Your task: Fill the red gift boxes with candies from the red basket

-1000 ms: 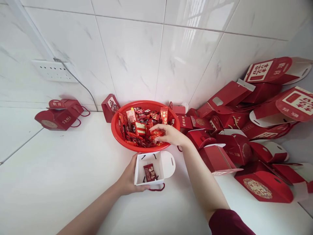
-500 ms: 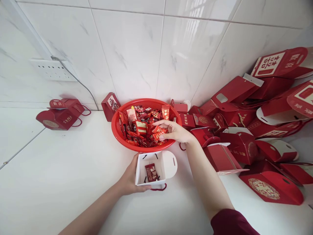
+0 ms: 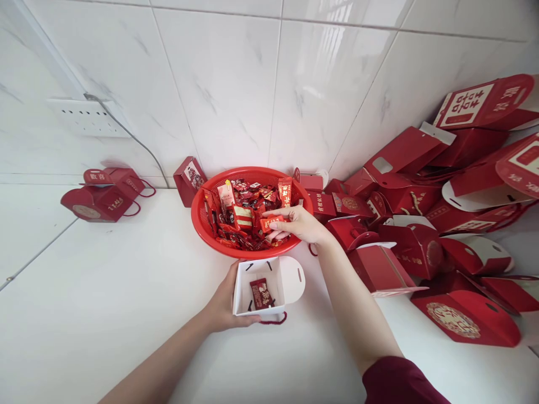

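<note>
My left hand (image 3: 227, 306) is wrapped round the left side of a small gift box (image 3: 245, 292) with a white inside, its flap folded out to the right. One dark red wrapped candy (image 3: 261, 294) lies at the bottom of the box. Over the right part of a red plastic basket (image 3: 210, 242), my right hand (image 3: 300, 224) pinches a bright red wrapped candy (image 3: 269, 224) between thumb and fingers. Wrapped sweets fill the basket, which stands just behind the gift box.
Many red gift boxes (image 3: 404, 247) are piled on the right. Two folded red boxes (image 3: 101, 193) stand at the left, and another red box (image 3: 189, 180) leans by the wall behind the basket. A cable (image 3: 130, 134) hangs from the wall socket (image 3: 86, 118).
My right hand has closed its fingers on a bright red candy in the basket. My left hand and the gift box stay in place.
</note>
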Demonstrator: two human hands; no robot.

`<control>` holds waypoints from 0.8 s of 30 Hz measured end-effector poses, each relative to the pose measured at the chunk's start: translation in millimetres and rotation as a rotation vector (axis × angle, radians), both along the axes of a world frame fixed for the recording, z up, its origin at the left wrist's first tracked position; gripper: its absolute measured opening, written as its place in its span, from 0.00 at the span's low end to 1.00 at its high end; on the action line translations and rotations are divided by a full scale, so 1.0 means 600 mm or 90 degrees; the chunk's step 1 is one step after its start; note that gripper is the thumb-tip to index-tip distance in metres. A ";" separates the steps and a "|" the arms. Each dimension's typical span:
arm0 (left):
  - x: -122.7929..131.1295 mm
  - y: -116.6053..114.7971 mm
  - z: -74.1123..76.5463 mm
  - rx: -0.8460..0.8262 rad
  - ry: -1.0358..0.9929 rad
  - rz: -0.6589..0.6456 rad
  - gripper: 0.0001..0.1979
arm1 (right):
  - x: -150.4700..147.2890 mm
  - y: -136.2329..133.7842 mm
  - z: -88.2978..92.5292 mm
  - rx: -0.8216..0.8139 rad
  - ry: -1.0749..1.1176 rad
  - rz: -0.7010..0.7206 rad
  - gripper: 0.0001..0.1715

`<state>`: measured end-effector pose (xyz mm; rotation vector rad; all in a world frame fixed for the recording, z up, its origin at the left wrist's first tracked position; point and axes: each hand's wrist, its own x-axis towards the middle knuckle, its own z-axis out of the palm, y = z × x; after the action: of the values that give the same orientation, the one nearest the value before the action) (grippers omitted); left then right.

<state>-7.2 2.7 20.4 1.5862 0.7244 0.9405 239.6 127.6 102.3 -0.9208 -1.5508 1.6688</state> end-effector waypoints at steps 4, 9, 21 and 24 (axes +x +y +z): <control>0.000 0.000 0.000 -0.005 0.004 -0.003 0.50 | -0.002 0.003 -0.004 0.028 -0.021 -0.019 0.25; -0.002 -0.001 0.000 0.008 0.030 0.014 0.50 | -0.009 0.000 -0.008 0.102 -0.021 -0.052 0.23; 0.001 -0.012 -0.026 0.093 0.030 0.067 0.62 | -0.003 -0.016 0.011 0.154 0.057 -0.080 0.23; -0.001 -0.009 -0.021 0.085 0.032 0.056 0.59 | -0.001 -0.049 0.045 0.172 0.018 0.085 0.21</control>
<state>-7.9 -2.9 7.6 1.7108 0.7846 1.0339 239.2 98.4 129.1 -0.6623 -1.7982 1.5048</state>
